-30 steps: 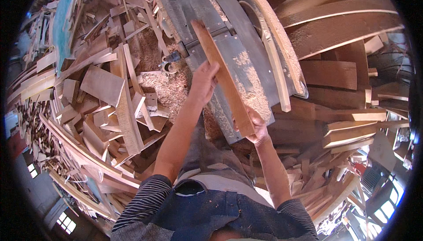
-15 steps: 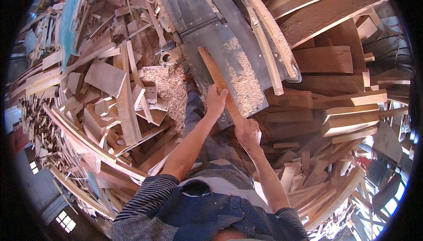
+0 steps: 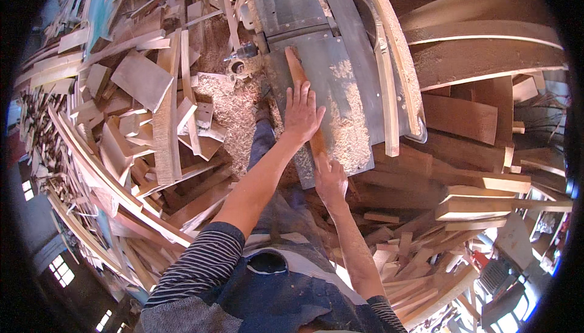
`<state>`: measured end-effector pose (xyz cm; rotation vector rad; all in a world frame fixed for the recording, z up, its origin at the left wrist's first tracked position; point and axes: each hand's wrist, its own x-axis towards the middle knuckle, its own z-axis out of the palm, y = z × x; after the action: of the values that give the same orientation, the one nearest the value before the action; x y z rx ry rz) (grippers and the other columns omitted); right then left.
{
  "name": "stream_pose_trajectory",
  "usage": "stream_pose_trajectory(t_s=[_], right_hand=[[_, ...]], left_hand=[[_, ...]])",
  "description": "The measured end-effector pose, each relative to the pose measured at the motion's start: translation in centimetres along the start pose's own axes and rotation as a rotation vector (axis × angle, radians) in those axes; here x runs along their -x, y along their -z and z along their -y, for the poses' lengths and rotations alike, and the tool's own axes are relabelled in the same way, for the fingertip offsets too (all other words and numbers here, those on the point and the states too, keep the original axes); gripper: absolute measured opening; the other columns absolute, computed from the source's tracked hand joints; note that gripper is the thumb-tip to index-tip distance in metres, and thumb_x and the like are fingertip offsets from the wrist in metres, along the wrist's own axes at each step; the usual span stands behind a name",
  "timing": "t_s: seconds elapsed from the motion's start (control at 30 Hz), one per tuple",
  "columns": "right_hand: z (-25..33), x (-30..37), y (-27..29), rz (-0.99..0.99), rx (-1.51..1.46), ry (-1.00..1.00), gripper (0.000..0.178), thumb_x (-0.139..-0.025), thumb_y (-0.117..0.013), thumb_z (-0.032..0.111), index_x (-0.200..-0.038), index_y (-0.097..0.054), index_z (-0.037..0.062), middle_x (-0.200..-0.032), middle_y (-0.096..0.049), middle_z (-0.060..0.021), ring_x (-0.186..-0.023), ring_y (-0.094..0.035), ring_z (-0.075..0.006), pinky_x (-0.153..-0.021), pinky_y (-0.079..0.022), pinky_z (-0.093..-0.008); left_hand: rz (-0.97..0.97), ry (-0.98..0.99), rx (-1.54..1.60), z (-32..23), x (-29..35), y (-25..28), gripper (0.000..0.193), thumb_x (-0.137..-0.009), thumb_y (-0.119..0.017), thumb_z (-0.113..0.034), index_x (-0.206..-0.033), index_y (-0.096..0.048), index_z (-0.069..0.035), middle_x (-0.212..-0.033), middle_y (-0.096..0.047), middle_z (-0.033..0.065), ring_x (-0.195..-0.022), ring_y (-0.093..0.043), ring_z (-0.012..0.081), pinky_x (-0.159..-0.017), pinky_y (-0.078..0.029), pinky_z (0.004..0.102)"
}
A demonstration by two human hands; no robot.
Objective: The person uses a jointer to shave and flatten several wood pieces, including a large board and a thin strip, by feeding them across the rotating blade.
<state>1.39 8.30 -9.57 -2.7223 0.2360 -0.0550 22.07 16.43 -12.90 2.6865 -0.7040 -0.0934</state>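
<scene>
A long narrow wooden plank [image 3: 294, 64] lies lengthwise on the grey metal bed of a jointer [image 3: 310, 99]. Its far tip reaches close to the dark cross slot [image 3: 302, 31] in the bed. My left hand [image 3: 302, 114] rests flat on top of the plank, around its middle, with the fingers stretched forward. At the near end, my right hand [image 3: 331, 181] is closed around the plank. Part of the plank is hidden under my left hand. Pale wood shavings [image 3: 351, 114] are scattered on the bed to the right of it.
Along the bed's right side runs a fence with a pale wooden strip [image 3: 387, 90]. Shavings heap on the floor [image 3: 234, 105] beside a round metal fitting [image 3: 240, 69]. Offcuts [image 3: 143, 80] pile up at the left; large curved boards [image 3: 480, 59] stack at the right.
My left hand has let go its wrapped grip and now lies flat farther forward on the plank. The plank's far tip is nearer the slot. My right hand still holds the near end.
</scene>
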Motion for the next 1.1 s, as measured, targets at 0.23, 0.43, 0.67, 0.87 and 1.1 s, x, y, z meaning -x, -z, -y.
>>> stream_pose_trajectory(t_s=[0.23, 0.43, 0.67, 0.87, 1.1], right_hand=[[0.6, -4.8, -0.8, 0.002, 0.031, 0.091, 0.059, -0.080, -0.069, 0.011, -0.138, -0.058, 0.0073, -0.089, -0.056, -0.0165, -0.078, -0.062, -0.0355, -0.066, -0.055, -0.0481], [0.7, -7.3, -1.2, -0.003, 0.010, 0.122, 0.059, -0.080, -0.069, 0.009, -0.138, -0.058, 0.0047, -0.087, -0.055, -0.0165, -0.077, -0.061, -0.0357, -0.066, -0.054, -0.0478], [1.7, -11.5, -1.5, 0.040, -0.063, 0.079, 0.059, -0.081, -0.071, 0.009, -0.139, -0.057, 0.0034, -0.094, -0.057, -0.0193, -0.083, -0.061, -0.0380, -0.071, -0.054, -0.0507], [1.3, -14.8, -4.1, -0.020, 0.050, 0.079, 0.059, -0.081, -0.069, 0.010, -0.139, -0.058, 0.0066, -0.092, -0.057, -0.0174, -0.082, -0.060, -0.0374, -0.069, -0.053, -0.0504], [2.3, -17.2, -3.8, -0.082, -0.012, 0.087, 0.057, -0.079, -0.069, 0.008, -0.135, -0.059, 0.0046, -0.094, -0.057, -0.0176, -0.081, -0.062, -0.0366, -0.069, -0.055, -0.0496]], left_hand=[[-0.046, 0.019, 0.022, 2.3, -3.5, 0.7, 0.060, -0.102, -0.059, -0.041, -0.141, -0.049, 0.004, -0.158, -0.036, 0.0192, -0.156, -0.022, 0.0383, -0.128, -0.016, 0.0559], [-0.065, 0.006, 0.045, 3.7, -5.8, 0.8, 0.062, -0.101, -0.059, -0.042, -0.140, -0.048, 0.005, -0.157, -0.036, 0.0200, -0.155, -0.024, 0.0392, -0.127, -0.017, 0.0566], [-0.046, -0.003, -0.025, 6.0, -9.6, 1.3, 0.062, -0.102, -0.057, -0.043, -0.140, -0.049, 0.005, -0.158, -0.036, 0.0198, -0.154, -0.025, 0.0386, -0.127, -0.018, 0.0559], [0.056, 0.043, -0.037, 7.0, -13.9, 2.3, 0.065, -0.103, -0.052, -0.045, -0.145, -0.046, 0.004, -0.161, -0.033, 0.0193, -0.157, -0.020, 0.0370, -0.129, -0.014, 0.0538], [-0.046, -0.018, -0.111, 9.0, -15.4, 1.3, 0.063, -0.102, -0.056, -0.044, -0.142, -0.050, 0.005, -0.160, -0.035, 0.0180, -0.156, -0.022, 0.0375, -0.128, -0.017, 0.0559]])
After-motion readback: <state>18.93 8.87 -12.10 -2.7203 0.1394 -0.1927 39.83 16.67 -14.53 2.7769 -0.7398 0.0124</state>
